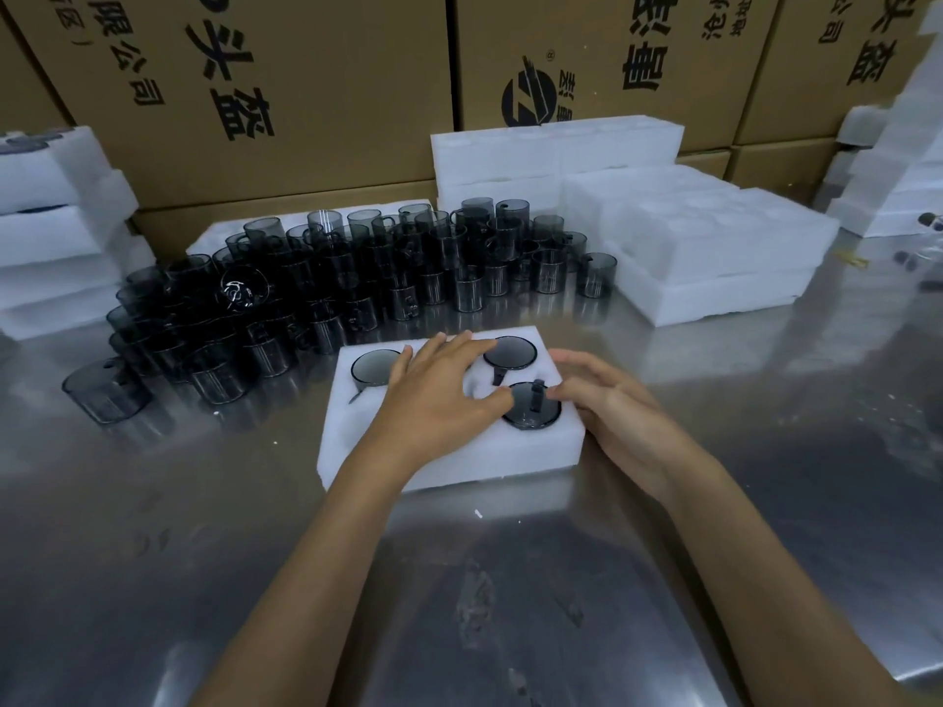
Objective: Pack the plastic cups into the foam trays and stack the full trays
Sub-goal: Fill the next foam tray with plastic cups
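A person's two bare forearms reached across a scuffed stainless-steel table (pixel 510 579) toward a white foam tray (pixel 459 451) lying just in front of them. The left hand (pixel 439 395) lay flat over the middle of the tray, fingers straight and spread, gripping nothing, its thumb touching the near-right smoky-grey plastic cup (pixel 530 410). The right hand (pixel 607 400) came in from the tray's right edge, fingers loosely extended and their tips touching that same cup's rim; whether they pinched it could not be told.

That cup sat in its pocket with its handle up and appeared not fully seated. Two more cups filled the far-left pocket (pixel 375 367) and the far-right pocket (pixel 510 352). The left hand hid the pockets beneath it, so the tray's full count could not be read.

The step in hand looked to be the seating of a cup in a tray not yet full. The next move likely called for pressing it level and then fetching another from the crowd of loose cups (pixel 357 278) standing beyond the tray.

Behind and to the right of these lay a low stack of foam trays (pixel 714 262), more trays were piled at the left (pixel 56 237), and printed cardboard cartons (pixel 306 94) walled off the back.
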A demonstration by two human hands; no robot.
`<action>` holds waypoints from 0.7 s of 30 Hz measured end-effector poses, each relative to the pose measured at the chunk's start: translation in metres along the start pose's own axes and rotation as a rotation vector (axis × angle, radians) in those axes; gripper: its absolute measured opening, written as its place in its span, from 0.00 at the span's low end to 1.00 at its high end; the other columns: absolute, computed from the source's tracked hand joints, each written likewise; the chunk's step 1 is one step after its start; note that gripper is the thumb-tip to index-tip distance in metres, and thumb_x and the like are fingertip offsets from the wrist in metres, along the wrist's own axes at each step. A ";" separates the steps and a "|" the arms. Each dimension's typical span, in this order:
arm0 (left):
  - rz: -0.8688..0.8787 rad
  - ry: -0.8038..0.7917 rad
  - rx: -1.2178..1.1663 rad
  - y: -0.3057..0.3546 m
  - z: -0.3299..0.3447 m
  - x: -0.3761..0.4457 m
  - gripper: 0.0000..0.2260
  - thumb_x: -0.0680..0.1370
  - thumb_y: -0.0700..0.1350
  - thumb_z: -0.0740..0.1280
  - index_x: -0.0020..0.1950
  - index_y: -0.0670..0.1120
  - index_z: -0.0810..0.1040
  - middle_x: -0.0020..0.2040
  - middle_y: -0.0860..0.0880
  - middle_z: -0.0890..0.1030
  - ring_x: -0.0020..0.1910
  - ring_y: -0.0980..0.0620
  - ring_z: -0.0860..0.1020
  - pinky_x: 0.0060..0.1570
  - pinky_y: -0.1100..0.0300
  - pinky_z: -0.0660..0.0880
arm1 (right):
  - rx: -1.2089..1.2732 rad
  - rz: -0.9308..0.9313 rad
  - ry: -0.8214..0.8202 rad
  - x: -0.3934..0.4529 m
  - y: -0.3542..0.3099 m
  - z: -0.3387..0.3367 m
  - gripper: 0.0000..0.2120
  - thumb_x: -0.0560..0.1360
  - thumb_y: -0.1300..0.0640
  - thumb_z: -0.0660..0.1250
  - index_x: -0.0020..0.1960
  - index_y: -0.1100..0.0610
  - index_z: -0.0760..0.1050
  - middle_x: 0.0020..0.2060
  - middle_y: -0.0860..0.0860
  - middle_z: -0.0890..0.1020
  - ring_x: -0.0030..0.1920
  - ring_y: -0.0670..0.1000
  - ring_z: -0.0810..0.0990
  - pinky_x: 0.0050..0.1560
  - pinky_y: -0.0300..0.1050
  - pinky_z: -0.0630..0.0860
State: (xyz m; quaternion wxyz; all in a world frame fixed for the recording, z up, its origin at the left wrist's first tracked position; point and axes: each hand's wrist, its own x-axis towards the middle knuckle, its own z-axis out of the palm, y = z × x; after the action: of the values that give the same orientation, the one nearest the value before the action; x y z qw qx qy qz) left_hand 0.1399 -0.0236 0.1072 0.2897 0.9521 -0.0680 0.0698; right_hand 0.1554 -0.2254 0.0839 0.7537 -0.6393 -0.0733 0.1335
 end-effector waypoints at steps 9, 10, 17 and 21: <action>-0.018 0.045 0.008 -0.012 -0.010 0.005 0.21 0.76 0.57 0.67 0.69 0.59 0.74 0.77 0.57 0.65 0.78 0.55 0.54 0.77 0.52 0.47 | -0.351 -0.097 0.298 0.061 -0.024 0.012 0.10 0.77 0.56 0.67 0.57 0.52 0.81 0.52 0.49 0.84 0.51 0.48 0.81 0.47 0.34 0.76; -0.014 0.045 0.008 -0.013 -0.009 0.005 0.21 0.75 0.57 0.67 0.68 0.60 0.74 0.77 0.57 0.65 0.78 0.55 0.54 0.77 0.53 0.47 | -0.509 -0.148 0.352 0.079 -0.032 0.010 0.13 0.78 0.56 0.66 0.62 0.51 0.78 0.55 0.49 0.82 0.53 0.47 0.78 0.48 0.33 0.73; 0.017 0.064 0.042 -0.015 -0.009 0.006 0.18 0.77 0.58 0.66 0.67 0.61 0.74 0.76 0.60 0.64 0.77 0.57 0.54 0.72 0.59 0.43 | -1.120 -0.211 0.261 0.196 -0.068 0.015 0.33 0.77 0.62 0.60 0.80 0.48 0.57 0.76 0.56 0.64 0.74 0.61 0.64 0.73 0.56 0.65; 0.027 0.085 0.042 -0.017 -0.006 0.007 0.17 0.77 0.58 0.66 0.66 0.61 0.74 0.75 0.61 0.65 0.76 0.59 0.55 0.69 0.63 0.43 | -1.149 -0.242 0.335 0.225 -0.062 0.009 0.24 0.77 0.64 0.62 0.72 0.55 0.68 0.69 0.60 0.69 0.67 0.62 0.71 0.67 0.54 0.71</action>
State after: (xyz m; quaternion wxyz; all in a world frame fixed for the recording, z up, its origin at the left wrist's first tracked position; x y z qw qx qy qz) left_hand 0.1495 -0.0067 0.1046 0.2715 0.9531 -0.0670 0.1154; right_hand 0.3737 -0.1592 0.1326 0.2995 -0.9430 -0.0863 -0.1165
